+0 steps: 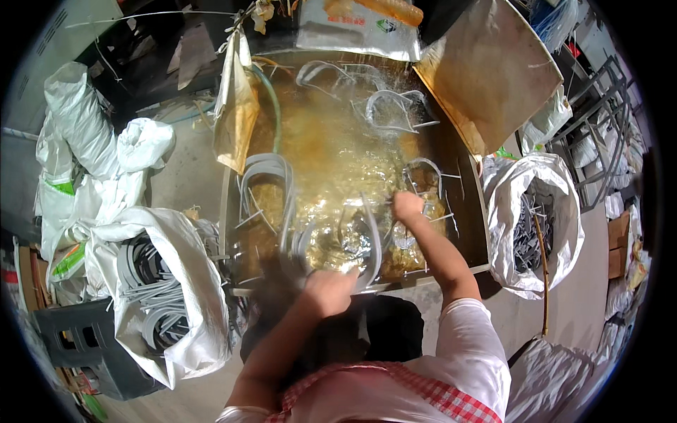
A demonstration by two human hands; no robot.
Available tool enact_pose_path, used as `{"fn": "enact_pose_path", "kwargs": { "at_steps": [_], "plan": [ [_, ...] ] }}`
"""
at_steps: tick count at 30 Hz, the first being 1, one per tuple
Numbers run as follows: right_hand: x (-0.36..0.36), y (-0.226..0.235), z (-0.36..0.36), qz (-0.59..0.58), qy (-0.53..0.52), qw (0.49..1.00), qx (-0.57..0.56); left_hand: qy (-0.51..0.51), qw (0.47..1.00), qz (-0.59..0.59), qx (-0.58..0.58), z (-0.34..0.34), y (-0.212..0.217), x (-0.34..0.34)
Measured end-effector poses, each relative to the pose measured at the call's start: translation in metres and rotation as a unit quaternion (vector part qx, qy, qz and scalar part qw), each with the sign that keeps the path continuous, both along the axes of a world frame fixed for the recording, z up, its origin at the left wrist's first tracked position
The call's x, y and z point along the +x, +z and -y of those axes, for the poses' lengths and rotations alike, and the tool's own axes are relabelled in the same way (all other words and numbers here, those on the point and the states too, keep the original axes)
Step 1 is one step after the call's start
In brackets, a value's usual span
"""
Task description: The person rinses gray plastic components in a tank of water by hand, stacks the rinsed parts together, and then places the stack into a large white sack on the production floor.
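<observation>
A shallow tank [482, 243] of yellowish, rippling water is in front of me. At its near edge my left hand [330, 290] is closed on a curved grey plastic strip [374, 243]; its fingertips are partly hidden. Farther in and to the right, my right hand [407, 206] is a fist above the water, and what it grips cannot be made out. Beside it an arched grey strip [424, 162] stands in the water. Another bundle of bent grey strips [269, 163] rises left of my hands. More looped strips [390, 111] lie at the far end.
Left of the tank an open white sack [204, 310] holds many curled grey strips. A second white sack [570, 236] with short grey pieces and a wooden stick [543, 282] stands right. A brown-stained board [493, 70] leans at the far right corner. A green hose [273, 106] enters the water.
</observation>
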State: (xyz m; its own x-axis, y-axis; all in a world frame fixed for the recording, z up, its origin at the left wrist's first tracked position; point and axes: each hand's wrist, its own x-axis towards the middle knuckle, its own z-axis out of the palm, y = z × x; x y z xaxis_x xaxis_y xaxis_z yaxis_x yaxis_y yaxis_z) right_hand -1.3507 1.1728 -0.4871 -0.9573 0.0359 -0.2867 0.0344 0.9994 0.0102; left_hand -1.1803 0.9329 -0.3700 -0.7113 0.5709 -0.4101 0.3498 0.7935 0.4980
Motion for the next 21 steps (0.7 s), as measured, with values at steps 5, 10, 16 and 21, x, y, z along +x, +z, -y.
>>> {"fn": "enact_pose_path", "kwargs": {
  "at_steps": [5, 10, 16, 21],
  "plan": [
    [0.005, 0.027, -0.034, -0.211, -0.201, 0.935, -0.204, 0.079, 0.997, 0.018, 0.015, 0.002, -0.03, -0.014],
    [0.02, 0.02, -0.116, -0.27, -0.228, 0.884, -0.307, 0.22, 0.973, -0.024, 0.066, -0.001, -0.072, -0.034],
    [0.072, 0.108, -0.221, -0.551, -0.244, 0.768, -0.217, 0.242, 0.97, 0.017, 0.03, -0.001, -0.098, -0.031],
    [0.108, 0.153, -0.314, -0.43, -0.339, 0.779, 0.305, 0.29, 0.954, 0.014, 0.081, -0.016, -0.109, -0.028]
  ]
}}
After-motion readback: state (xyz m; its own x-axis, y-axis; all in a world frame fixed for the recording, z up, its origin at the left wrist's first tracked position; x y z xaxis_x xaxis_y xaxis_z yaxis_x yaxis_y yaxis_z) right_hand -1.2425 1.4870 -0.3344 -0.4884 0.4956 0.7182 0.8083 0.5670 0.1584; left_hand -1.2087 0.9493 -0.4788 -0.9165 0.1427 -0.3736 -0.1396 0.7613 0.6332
